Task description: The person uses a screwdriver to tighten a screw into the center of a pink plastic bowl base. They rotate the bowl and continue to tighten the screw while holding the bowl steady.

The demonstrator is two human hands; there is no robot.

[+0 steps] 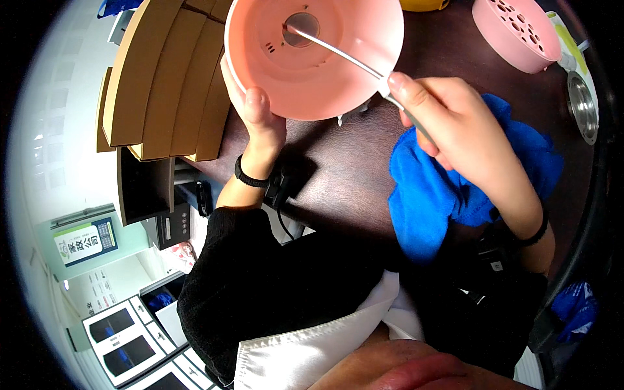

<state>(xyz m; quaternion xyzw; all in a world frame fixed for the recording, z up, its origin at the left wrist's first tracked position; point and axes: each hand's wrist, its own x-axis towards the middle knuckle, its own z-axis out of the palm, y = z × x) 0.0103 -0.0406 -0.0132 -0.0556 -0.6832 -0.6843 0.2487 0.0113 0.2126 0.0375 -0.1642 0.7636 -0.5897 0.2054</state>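
Observation:
A pink bowl-shaped housing (pixel 338 84) is tilted so that its inside faces me, with a round hole in its bottom and small slots beside it. My left hand (pixel 257 114) grips its lower left rim, thumb in front and the other fingers hidden behind. My right hand (pixel 448 123) is closed around the grey and white handle of a thin-shafted tool (pixel 348 57). The tool's shaft reaches into the housing, and its dark tip lies at the edge of the hole; its exact kind I cannot make out. Below my right hand a crumpled blue cloth (pixel 422 195) lies on the table.
On the dark table (pixel 338 172), a pink round part with holes (pixel 517 32) sits at the far right, near a shiny metal dish (pixel 582 107). Part of a yellow object (pixel 424 5) shows at the top edge. Brown cardboard boxes (pixel 162 78) stand at the left.

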